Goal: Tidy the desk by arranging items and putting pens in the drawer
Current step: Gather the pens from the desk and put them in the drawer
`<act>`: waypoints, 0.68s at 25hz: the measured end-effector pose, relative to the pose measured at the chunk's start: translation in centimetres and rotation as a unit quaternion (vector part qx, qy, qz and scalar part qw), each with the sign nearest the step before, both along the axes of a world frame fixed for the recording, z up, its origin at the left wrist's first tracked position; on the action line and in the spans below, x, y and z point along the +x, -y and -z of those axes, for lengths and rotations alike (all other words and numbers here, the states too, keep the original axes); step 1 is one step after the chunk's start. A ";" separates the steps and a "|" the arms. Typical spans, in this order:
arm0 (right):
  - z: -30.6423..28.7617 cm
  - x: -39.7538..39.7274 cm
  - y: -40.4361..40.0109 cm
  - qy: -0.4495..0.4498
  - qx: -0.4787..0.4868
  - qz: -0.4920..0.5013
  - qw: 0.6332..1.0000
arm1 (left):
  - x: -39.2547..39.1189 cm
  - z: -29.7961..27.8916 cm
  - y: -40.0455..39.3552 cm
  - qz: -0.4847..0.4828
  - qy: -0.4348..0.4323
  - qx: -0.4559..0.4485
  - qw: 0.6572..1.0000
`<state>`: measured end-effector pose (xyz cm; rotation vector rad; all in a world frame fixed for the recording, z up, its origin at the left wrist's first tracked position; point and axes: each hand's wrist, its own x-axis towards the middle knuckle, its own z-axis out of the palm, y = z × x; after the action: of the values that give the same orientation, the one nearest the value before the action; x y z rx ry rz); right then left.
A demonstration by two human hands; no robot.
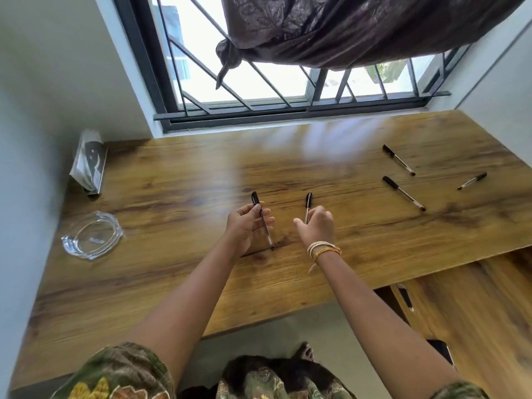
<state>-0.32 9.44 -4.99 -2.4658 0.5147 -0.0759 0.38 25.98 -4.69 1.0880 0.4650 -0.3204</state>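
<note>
Currently held: one black-capped pen [262,220] pinched in the left hand [244,228], tip touching the desk [172,182], and a second pen [308,207] gripped in the right hand [316,228], likely gathered for the drawer. Remaining: three pens [403,192] lie scattered, well apart, toward the right edge; glass dish [92,234] and leaning packet [89,162] occupy the left. Bare wood lies between; the drawer unit [460,306] stands below right.

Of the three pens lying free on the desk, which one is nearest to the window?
The pen farthest back, near the window sill. The long pen lies closer to the person, and the short pen lies far right.
</note>
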 end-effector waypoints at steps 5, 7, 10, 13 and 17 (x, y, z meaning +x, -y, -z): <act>0.1 1.2 1.9 -0.002 0.065 0.014 0.998 | 2.0 -0.3 2.7 -0.027 -0.028 0.028 0.999; -0.3 1.2 2.8 0.012 0.171 0.029 0.985 | 2.8 -0.4 3.9 -0.035 -0.033 0.025 0.999; -0.8 0.7 4.2 0.038 0.239 0.003 0.970 | 4.1 -0.6 6.3 -0.002 -0.035 0.006 0.999; -0.8 0.9 6.1 0.060 0.277 -0.002 0.959 | 5.4 -0.8 9.0 0.040 -0.054 -0.013 0.998; -0.6 1.7 8.8 0.072 0.270 0.002 0.960 | 6.4 -1.1 12.7 0.089 -0.066 -0.029 0.993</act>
<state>1.42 0.65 -4.35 -1.9081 0.4122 -0.1005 6.76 13.29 -3.60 1.0567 0.4745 -0.5621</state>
